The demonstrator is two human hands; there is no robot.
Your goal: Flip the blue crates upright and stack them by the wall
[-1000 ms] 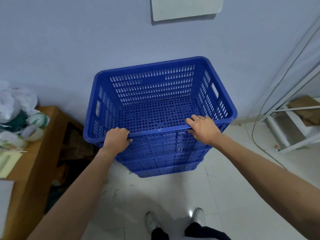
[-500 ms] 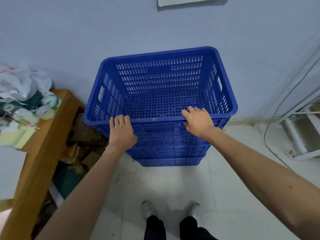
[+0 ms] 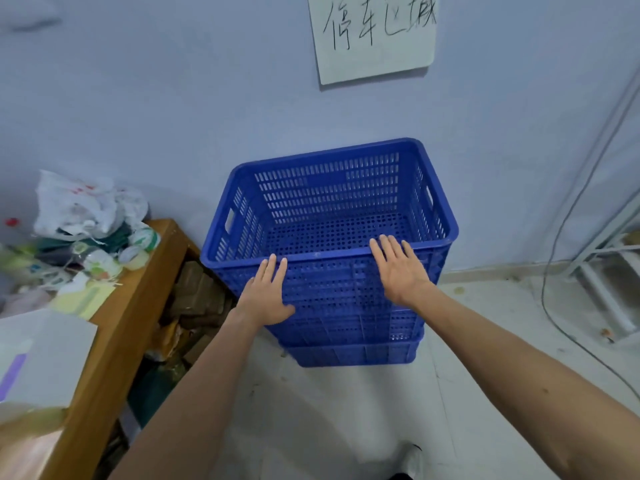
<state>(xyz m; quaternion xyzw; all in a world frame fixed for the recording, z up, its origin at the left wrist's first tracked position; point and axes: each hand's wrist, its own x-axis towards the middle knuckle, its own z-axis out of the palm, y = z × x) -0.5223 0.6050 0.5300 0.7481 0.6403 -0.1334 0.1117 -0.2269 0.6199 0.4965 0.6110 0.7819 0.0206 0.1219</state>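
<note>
Seemingly tiled floor (image 3: 346,410), pale blue wall (image 3: 173,98)

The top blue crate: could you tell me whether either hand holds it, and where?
Nothing is held. The left hand and right hand lie flat, fingers straight, against the near wall of the top blue crate, fingertips at its rim.
</note>
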